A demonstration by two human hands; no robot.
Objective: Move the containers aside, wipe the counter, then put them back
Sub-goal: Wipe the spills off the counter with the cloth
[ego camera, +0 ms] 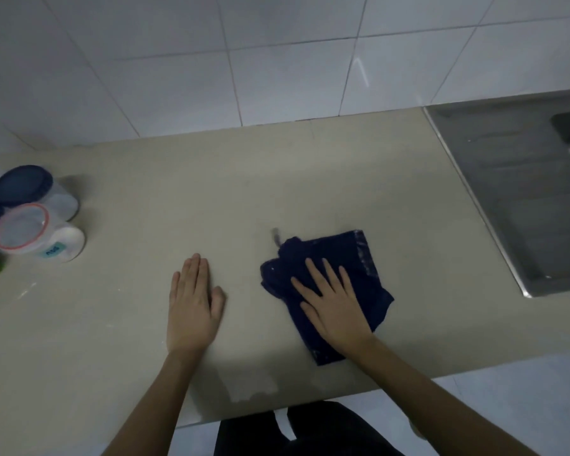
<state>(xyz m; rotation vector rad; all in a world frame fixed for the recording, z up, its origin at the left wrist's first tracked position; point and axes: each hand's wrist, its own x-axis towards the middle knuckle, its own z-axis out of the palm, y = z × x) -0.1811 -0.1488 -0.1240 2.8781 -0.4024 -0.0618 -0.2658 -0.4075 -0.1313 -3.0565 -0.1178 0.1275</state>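
Beige stone counter (244, 192); dark blue folded cloth (343, 258) lies mid-right. Far left: clear plastic jars, blue-lidded (23, 185) and red-rimmed (20, 227), white contents. Right hand (333, 301) flat, fingers spread on cloth. Left hand (191, 304) flat, open, empty, beside it.

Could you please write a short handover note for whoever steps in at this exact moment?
Left hand: flat on the beige counter, palm down, holding nothing.
Right hand: fingers spread, pressing on the dark blue folded cloth at mid-counter; no closed grip.
Containers: blue-lidded clear jar and red-rimmed clear tub stand grouped at the far left edge, with more partly cut off by the frame.
Steel sink drainboard lies to the right.
Done: containers moved aside.
Left: finish wiping, then put the containers back.
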